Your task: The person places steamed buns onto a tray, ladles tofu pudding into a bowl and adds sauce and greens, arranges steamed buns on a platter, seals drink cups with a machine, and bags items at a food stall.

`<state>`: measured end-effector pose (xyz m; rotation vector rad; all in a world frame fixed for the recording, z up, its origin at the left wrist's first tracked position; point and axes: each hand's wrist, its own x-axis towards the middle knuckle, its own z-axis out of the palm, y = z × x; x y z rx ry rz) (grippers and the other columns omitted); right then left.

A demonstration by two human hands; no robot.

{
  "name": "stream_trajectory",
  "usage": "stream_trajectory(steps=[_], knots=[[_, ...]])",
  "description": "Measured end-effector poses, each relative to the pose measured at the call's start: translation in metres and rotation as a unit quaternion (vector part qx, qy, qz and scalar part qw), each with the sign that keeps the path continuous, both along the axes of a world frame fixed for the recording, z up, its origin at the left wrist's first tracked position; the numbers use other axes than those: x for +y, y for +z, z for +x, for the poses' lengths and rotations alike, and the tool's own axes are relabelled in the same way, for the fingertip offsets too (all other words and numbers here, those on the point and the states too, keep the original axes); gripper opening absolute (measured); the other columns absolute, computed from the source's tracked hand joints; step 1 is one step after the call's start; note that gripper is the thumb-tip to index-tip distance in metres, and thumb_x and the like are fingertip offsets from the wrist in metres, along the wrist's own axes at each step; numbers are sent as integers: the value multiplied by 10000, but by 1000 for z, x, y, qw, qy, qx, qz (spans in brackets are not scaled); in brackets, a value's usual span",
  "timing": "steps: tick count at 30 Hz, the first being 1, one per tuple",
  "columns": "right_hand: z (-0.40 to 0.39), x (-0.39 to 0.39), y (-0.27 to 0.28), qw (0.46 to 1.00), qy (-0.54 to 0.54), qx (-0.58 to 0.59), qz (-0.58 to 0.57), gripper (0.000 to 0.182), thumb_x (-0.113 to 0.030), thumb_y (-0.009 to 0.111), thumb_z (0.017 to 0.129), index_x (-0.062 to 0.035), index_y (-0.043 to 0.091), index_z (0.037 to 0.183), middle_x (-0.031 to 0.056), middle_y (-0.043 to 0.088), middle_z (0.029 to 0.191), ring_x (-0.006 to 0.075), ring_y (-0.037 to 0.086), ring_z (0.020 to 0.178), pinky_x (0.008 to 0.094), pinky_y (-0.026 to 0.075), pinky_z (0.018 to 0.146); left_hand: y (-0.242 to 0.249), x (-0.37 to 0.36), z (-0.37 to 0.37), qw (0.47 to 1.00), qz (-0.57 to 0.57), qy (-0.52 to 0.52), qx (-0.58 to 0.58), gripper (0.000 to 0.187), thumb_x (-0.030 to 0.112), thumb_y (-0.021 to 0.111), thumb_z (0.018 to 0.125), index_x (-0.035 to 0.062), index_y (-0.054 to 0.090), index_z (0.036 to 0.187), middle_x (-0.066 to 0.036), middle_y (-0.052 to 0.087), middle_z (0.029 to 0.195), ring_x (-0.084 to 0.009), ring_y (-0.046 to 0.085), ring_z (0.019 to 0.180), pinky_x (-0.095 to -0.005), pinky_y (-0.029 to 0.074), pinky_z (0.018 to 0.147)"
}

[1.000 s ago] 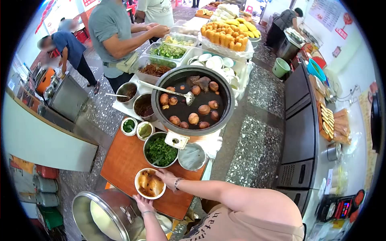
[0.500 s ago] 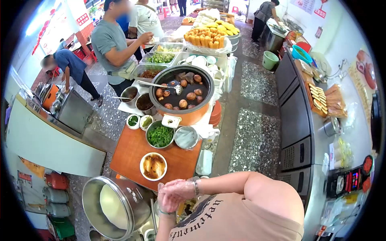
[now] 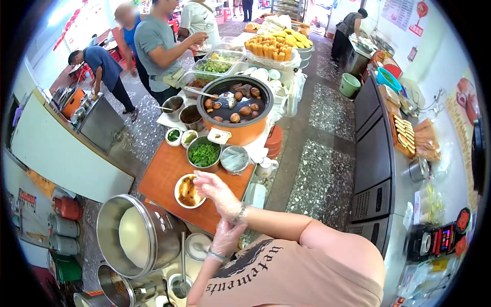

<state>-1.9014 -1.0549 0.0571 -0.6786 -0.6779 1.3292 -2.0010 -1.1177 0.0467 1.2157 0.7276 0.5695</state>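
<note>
My right hand (image 3: 220, 197), in a clear plastic glove, reaches over the near end of the brown table (image 3: 158, 176). Its fingers are stretched out beside a white bowl (image 3: 177, 197) with brown sauce in it, and overlap the bowl's right edge. My left hand (image 3: 228, 238), also gloved, is closed at my right wrist, on the cuff of the plastic glove (image 3: 236, 212). Just beyond the bowl stand a metal bowl of chopped greens (image 3: 204, 153) and a metal container with whitish plastic (image 3: 235, 159).
Behind them stands an orange pot (image 3: 243, 134) of dark broth with eggs and a ladle (image 3: 231, 101). A large steel pot (image 3: 166, 233) is at my left. Several people stand beyond the table. A counter (image 3: 376, 153) runs along the right.
My hands were clasped together near my chest. My right hand has moved forward to the bowl, and my left hand is now at the right wrist. The view has shifted slightly.
</note>
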Motion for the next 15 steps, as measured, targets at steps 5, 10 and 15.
stream_trajectory(steps=[5, 10, 15], knots=[[25, 6, 4, 1000, -11, -26, -2, 519, -236, 560, 938, -82, 361, 1392, 60, 518, 1220, 150, 494, 1105, 319, 401, 961, -16, -5, 23, 996, 37, 34, 70, 174, 178, 543, 914, 7, 541, 882, -31, 563, 698, -114, 504, 594, -267, 417, 543], [57, 7, 8, 998, -32, -31, -45, 532, -223, 561, 935, -88, 344, 1401, 46, 475, 1230, 135, 463, 1096, 296, 389, 948, 1, -4, 46, 955, 228, -41, 183, 283, 183, 499, 936, -8, 560, 735, -101, 519, 573, -216, 499, 510, -344, 415, 512], [73, 16, 2, 994, -8, 10, -104, 696, -477, 469, 951, -111, 186, 1470, 139, 345, 1434, 258, 559, 1087, 418, 443, 942, 42, 10, 35, 967, 98, -191, 137, 368, 259, 459, 948, 2, 625, 744, -119, 635, 718, -246, 614, 700, -351, 488, 688]])
